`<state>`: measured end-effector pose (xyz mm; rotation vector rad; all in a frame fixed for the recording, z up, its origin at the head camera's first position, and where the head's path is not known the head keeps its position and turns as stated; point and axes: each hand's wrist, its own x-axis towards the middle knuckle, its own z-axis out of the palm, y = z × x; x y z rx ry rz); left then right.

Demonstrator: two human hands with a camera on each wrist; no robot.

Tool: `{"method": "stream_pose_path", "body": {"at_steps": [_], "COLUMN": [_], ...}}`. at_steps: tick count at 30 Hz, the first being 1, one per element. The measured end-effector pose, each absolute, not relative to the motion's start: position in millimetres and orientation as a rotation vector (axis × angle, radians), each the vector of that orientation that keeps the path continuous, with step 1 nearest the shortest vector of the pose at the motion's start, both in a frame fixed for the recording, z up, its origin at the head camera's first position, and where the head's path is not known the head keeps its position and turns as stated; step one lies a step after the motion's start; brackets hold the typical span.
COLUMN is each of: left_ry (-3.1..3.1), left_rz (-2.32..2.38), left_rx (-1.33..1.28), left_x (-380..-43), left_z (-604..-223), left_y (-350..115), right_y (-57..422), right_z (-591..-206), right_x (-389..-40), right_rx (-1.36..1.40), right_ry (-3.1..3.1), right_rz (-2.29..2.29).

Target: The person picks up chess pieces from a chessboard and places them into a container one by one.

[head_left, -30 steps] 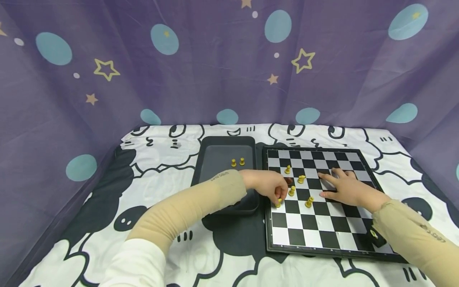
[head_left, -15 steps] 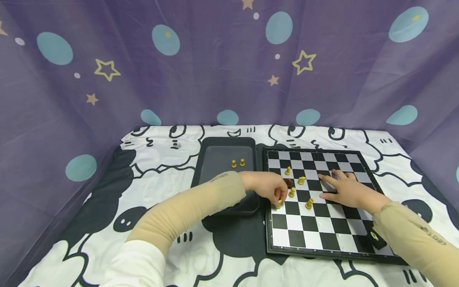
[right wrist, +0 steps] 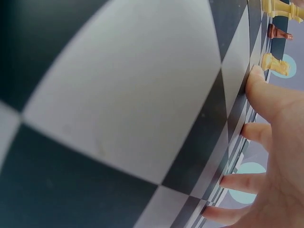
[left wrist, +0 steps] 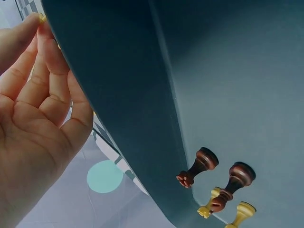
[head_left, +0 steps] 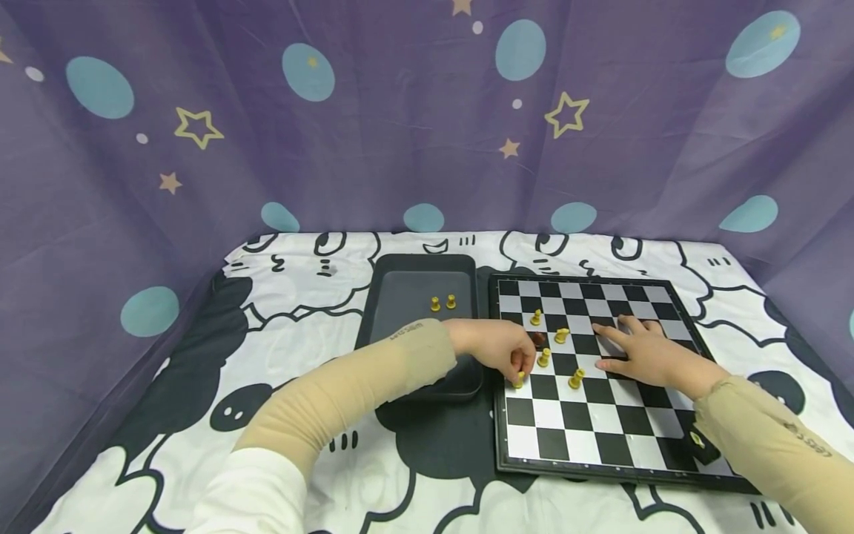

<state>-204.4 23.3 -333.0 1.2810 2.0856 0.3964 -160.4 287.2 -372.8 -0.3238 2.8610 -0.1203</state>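
Note:
In the head view my left hand (head_left: 502, 347) pinches a small yellow chess piece (head_left: 519, 381) at the left edge of the black-and-white chessboard (head_left: 603, 415). The fingers cover much of that piece, and its kind cannot be made out. Only the tip of the pinched piece (left wrist: 42, 18) shows in the left wrist view. My right hand (head_left: 642, 353) rests on the board with fingers spread, holding nothing. Between the hands stand several yellow pieces, among them a knight (right wrist: 274, 64) near the right thumb. A brown piece (head_left: 538, 338) is partly hidden by the left hand.
Left of the board is a dark grey tray (head_left: 423, 261), partly under the left forearm. Yellow pieces (head_left: 435, 303) and brown pieces (left wrist: 238, 176) stand inside it. A dark object (head_left: 698, 443) lies by the right sleeve at the board's near right corner.

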Motion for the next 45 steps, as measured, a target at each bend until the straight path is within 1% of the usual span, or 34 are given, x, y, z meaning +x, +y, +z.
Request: {"method": "stream_pose_path", "body": {"at_steps": [10, 21, 45], "left_ry": [2.096, 2.157, 2.300], "left_rz": [0.423, 0.424, 0.545], "left_rx": [1.291, 1.310, 1.178], "left_x": [-204.2, -206.1, -226.6], "left_z": [-335.1, -319.0, -289.1], "left_y": [23.1, 20.3, -32.4], "right_y": [287.3, 287.5, 287.1], "right_z": [-373.3, -372.0, -371.5], "right_x": [-159.4, -160.4, -160.9], "right_rx": [-0.323, -0.325, -0.324], "right_ry": [2.862, 2.859, 2.854], "right_rz": [-0.119, -0.124, -0.118]}}
